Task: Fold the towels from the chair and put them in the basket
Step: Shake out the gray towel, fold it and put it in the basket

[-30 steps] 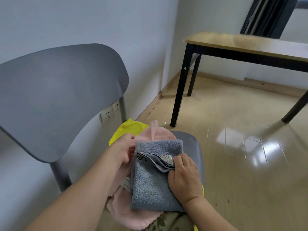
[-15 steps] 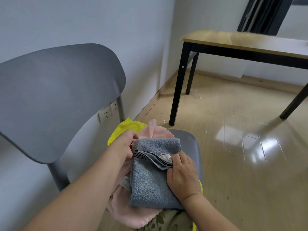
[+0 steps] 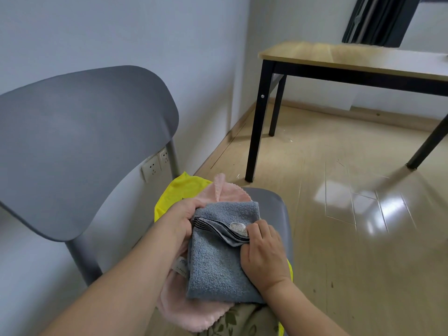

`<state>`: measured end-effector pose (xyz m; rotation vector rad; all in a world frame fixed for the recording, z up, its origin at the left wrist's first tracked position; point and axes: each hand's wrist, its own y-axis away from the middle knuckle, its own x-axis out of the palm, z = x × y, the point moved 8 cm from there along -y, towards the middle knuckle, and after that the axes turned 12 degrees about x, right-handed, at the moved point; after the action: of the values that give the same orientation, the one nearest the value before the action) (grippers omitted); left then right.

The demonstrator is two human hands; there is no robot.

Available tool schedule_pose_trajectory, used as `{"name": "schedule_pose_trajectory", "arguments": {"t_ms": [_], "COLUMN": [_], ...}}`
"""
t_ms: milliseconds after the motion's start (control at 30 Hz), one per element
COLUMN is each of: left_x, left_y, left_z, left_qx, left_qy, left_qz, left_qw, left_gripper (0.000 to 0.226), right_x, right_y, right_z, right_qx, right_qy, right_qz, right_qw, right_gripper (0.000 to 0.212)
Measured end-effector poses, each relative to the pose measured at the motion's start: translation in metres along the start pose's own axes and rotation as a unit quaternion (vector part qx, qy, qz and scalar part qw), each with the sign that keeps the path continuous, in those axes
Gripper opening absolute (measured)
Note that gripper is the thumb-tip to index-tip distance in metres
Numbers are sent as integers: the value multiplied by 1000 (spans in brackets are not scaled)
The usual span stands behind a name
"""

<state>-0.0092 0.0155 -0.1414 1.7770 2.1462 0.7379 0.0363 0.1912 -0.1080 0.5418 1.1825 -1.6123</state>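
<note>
A grey towel, folded into a narrow rectangle with a striped hem and a white label, lies on top of a pink towel and a yellow towel on the seat of a grey chair. My left hand grips the towel's upper left corner at the striped hem. My right hand rests on the towel's right edge, with fingers curled round the hem beside the label. No basket is in view.
A wooden table with black legs stands at the back right over a glossy wood floor. The wall with two sockets runs close behind the chair. A flower-patterned cloth shows at the bottom edge.
Both hands stay on the grey towel in nearly the same grip. The view has shifted slightly; the towel fold looks unchanged.
</note>
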Motion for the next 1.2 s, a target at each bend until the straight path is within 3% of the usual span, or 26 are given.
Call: {"name": "schedule_pose_trajectory", "arguments": {"t_ms": [333,467,533,600,700,833,900,967,1067,1133,1200], "left_x": [8,2,-12,-21,-23,-3,0,0,-9,-25,-34], "left_y": [11,12,8,2,10,31,31,29,25,17,13], "left_z": [-7,4,1,-15,-46,-68,-66,-62,-54,-41,-21], "left_qx": [18,-11,15,79,155,242,259,282,310,243,114], "left_qy": [99,-77,-192,-346,-565,-678,-694,-654,-399,-170,-19], "left_qz": [-5,39,1,-35,-106,-147,-144,-115,-85,-103,-106], "left_qw": [995,996,981,934,804,678,656,692,858,949,988], "left_gripper": [33,15,15,12,18,22,21,19,18,28,25], "right_x": [-1,0,0,1,1,1,1,2,2,2,1], "right_y": [-1,0,-1,-1,-1,-1,-1,-1,-1,-1,-1], "right_z": [0,0,0,0,-1,-1,-1,-2,-2,-2,-1], "right_qx": [1,2,0,2,6,6,7,8,9,7,4], "right_qy": [-10,-11,-8,-8,-6,-12,-11,-12,-16,-18,-18], "right_qz": [0,5,5,5,6,6,7,9,10,11,9], "right_qw": [1000,1000,1000,1000,1000,1000,1000,1000,1000,1000,1000], "right_gripper": [9,8,8,8,9,9,9,8,8,8,7]}}
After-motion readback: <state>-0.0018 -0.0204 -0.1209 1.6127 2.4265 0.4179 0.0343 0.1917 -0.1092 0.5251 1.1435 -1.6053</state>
